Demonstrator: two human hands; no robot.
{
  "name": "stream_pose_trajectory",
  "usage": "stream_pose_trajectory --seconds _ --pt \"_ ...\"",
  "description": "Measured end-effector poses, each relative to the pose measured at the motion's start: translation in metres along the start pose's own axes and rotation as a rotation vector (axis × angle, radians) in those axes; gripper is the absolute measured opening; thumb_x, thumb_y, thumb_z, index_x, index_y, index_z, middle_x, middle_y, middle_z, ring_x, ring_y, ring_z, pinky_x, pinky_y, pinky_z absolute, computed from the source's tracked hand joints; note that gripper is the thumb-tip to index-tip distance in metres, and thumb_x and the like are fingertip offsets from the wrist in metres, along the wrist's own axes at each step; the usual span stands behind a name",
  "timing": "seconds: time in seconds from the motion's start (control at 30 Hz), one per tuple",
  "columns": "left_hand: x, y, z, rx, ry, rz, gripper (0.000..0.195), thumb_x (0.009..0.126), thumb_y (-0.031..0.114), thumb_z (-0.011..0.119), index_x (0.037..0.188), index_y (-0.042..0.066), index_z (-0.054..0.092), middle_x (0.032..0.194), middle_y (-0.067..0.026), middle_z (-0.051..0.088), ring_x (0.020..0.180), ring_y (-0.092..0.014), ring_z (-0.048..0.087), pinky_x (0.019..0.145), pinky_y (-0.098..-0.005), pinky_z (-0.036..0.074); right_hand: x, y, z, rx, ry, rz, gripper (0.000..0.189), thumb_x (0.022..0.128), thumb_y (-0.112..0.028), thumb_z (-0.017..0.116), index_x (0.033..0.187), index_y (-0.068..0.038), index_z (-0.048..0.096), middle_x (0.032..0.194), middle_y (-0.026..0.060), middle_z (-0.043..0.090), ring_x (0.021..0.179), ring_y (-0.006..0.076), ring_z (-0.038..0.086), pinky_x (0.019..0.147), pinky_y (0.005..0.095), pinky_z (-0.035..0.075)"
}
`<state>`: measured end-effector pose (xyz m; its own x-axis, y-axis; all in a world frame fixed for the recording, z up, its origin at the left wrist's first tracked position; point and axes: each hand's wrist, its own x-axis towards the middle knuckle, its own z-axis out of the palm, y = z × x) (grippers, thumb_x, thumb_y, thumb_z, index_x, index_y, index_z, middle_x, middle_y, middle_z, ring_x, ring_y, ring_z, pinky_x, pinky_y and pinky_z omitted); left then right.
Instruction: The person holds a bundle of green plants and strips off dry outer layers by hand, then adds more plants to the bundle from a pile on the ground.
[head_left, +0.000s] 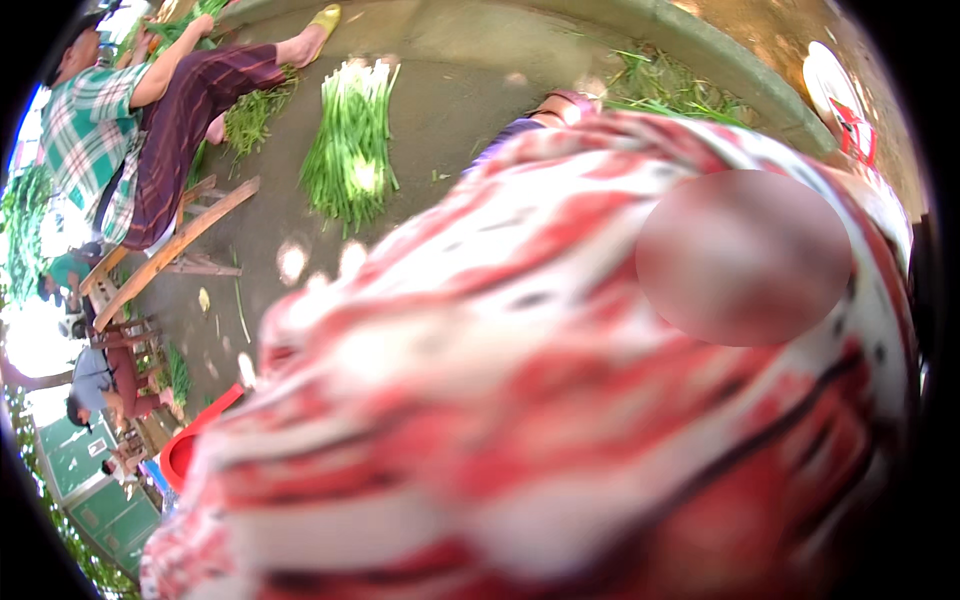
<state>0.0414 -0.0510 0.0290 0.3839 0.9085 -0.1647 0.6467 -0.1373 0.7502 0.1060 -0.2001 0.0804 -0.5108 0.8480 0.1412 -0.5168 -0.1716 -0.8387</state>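
Neither my left hand nor my right hand is in view. Red-and-white patterned cloth (450, 330), blurred and very close, fills the middle and lower right, apparently worn by a person right in front of the camera. Beyond it, on the grey ground, lies a thick bundle of long green stalks with white ends (352, 150), likely green onions or chives. At the upper left a seated person in a checked shirt (97, 127) holds green leafy stalks (176, 30) in their hands.
A wooden bench (180, 247) stands at the left, with a red plastic container (180, 450) below it. Loose greens (259, 120) lie near the seated person, more (667, 82) by the curved concrete curb (750, 67). Several other people sit further off at the left.
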Motion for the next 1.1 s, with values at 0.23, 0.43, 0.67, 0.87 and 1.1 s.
stream_pose_trajectory --seconds 0.23,0.43,0.67,0.87,1.1 --pt "-0.009 0.035 0.012 0.084 -0.056 0.098 0.031 0.072 0.015 0.062 0.098 -0.001 0.065 0.089 -0.0212 0.064 0.085 -0.028 0.066 0.078 -0.0362 0.052 -0.019 -0.002 0.01 0.353 -0.131 -0.025 0.016 0.077 -0.008 0.067 0.088 0.001 0.06 0.078 0.0075 0.059 0.07 0.0147 0.054 0.063 0.0274 0.043" --pt "-0.023 0.101 0.039 0.23 -0.204 0.349 0.03 0.071 0.016 0.061 0.096 0.0 0.066 0.086 -0.0215 0.064 0.083 -0.028 0.066 0.077 -0.0371 0.053 -0.034 -0.015 0.045 0.579 -0.189 -0.134 0.016 0.079 -0.008 0.068 0.09 0.001 0.06 0.078 0.0072 0.059 0.069 0.014 0.055 0.062 0.0265 0.044" --pt "-0.017 0.179 0.053 0.371 -0.193 0.542 0.029 0.07 0.016 0.06 0.093 0.0 0.067 0.082 -0.0219 0.065 0.08 -0.029 0.067 0.075 -0.0383 0.053 -0.03 -0.032 0.091 0.768 -0.247 -0.362 0.017 0.08 -0.008 0.068 0.093 0.0 0.06 0.078 0.0069 0.06 0.068 0.0131 0.056 0.06 0.0253 0.045" --pt "-0.004 0.207 0.032 0.439 -0.169 0.573 0.028 0.07 0.016 0.059 0.091 0.0 0.067 0.079 -0.0222 0.065 0.078 -0.03 0.067 0.074 -0.0392 0.054 0.01 -0.04 0.09 0.553 -0.229 -0.709 0.011 0.093 -0.011 0.053 0.098 -0.001 0.049 0.061 0.0055 0.048 0.049 0.0169 0.047 0.044 0.0305 0.034" --pt "0.02 0.144 0.057 0.293 -0.182 0.511 0.029 0.067 0.017 0.06 0.087 -0.003 0.066 0.079 -0.0239 0.064 0.08 -0.034 0.065 0.075 -0.0423 0.052 -0.023 0.014 0.052 1.07 -0.062 -0.069 0.048 0.092 -0.043 0.041 0.089 0.001 0.06 0.087 0.015 0.064 0.079 0.0245 0.061 0.07 0.0337 0.049"
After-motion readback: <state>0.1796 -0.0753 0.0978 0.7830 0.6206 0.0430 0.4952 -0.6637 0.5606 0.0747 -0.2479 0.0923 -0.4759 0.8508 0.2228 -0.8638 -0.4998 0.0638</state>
